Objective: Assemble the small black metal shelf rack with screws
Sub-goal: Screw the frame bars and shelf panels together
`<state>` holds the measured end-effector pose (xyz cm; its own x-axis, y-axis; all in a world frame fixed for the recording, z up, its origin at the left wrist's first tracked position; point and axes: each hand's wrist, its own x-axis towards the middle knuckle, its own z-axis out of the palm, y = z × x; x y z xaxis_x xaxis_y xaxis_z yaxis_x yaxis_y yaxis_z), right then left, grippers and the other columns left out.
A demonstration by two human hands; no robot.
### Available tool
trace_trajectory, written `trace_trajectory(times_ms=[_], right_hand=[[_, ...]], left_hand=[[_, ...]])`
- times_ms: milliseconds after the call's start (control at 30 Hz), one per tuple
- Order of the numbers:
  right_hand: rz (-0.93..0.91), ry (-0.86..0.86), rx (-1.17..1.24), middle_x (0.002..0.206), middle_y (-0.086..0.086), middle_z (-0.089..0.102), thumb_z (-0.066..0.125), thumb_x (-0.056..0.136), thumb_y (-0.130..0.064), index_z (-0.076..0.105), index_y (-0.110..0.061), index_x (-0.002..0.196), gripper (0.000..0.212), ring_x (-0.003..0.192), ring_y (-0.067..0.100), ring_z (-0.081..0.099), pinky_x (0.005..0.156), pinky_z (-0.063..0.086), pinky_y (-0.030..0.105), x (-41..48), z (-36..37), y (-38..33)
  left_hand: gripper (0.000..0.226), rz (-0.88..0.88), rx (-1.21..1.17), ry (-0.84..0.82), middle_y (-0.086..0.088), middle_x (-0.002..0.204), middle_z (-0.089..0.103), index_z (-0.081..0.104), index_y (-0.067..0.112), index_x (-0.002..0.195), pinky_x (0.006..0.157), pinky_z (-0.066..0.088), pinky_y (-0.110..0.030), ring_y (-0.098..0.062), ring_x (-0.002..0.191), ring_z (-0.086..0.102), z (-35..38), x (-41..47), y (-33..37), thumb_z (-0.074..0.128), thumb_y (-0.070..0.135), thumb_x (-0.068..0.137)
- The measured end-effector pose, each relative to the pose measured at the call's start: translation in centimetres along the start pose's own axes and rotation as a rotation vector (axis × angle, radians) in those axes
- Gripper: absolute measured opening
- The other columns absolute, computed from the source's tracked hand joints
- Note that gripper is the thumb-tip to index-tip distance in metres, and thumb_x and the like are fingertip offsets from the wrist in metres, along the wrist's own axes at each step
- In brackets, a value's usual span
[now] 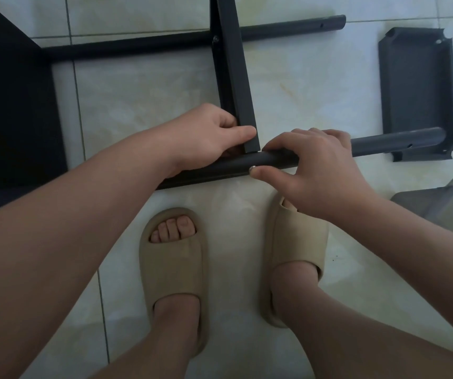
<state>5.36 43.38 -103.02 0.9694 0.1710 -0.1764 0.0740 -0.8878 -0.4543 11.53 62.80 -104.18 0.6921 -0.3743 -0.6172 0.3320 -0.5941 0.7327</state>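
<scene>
gripping shelf panel point(236, 77): left hand point(206, 132) | right hand point(315, 165) grips tube point(384, 143) | screw point(252, 168) half-hidden

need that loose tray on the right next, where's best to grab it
Probably the right long rim, from the right side. The loose tray lies flat on the floor with its folded edges up, so that rim gives fingers a lip to pinch. The near tube crosses over its near end, so draw the tray away from the tube rather than lifting straight up.

Left hand point(206, 132) around the shelf panel point(236, 72) end, right hand point(315, 162) around the near tube point(384, 143).
</scene>
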Motion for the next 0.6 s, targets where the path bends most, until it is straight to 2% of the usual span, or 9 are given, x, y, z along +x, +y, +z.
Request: trace_trajectory(times_ms=[200,400,533,600], right_hand=[[0.029,0.012,-0.010,0.090,-0.015,0.060,0.063,0.087,-0.059,0.068,-0.031,0.102,0.032,0.093,0.010,0.051,0.106,0.024,0.041,0.3,0.2,-0.2],[0.048,-0.026,0.014,0.085,-0.018,0.058,0.064,0.085,-0.061,0.067,-0.033,0.099,0.031,0.091,0.009,0.052,0.100,0.024,0.036,0.8,0.1,0.0],[0.039,-0.021,-0.007,0.089,-0.015,0.060,0.062,0.087,-0.063,0.066,-0.033,0.099,0.032,0.091,0.010,0.052,0.100,0.023,0.038,0.8,0.2,-0.1],[0.038,-0.018,-0.025,0.090,-0.014,0.061,0.063,0.087,-0.062,0.066,-0.032,0.099,0.032,0.092,0.012,0.053,0.102,0.023,0.040,0.8,0.2,-0.3]], left_hand=[[0.040,-0.017,0.012,-0.034,-0.010,0.087,0.075,0.075,0.013,0.087,0.092,0.054,-0.049,-0.025,0.082,0.071,-0.8,0.2,0.3,0.063,0.050,0.093],[0.036,-0.008,0.041,-0.061,-0.010,0.093,0.076,0.075,0.014,0.094,0.095,0.052,-0.053,-0.031,0.095,0.070,-1.2,-0.1,0.7,0.063,0.048,0.094],[0.037,-0.003,0.057,-0.028,-0.015,0.089,0.074,0.073,0.010,0.086,0.088,0.053,-0.048,-0.023,0.076,0.065,-1.1,-0.1,0.9,0.064,0.045,0.094],[0.037,-0.013,0.057,-0.041,-0.016,0.091,0.073,0.073,0.009,0.088,0.090,0.053,-0.049,-0.027,0.080,0.067,-1.2,-0.1,0.9,0.064,0.044,0.094]])
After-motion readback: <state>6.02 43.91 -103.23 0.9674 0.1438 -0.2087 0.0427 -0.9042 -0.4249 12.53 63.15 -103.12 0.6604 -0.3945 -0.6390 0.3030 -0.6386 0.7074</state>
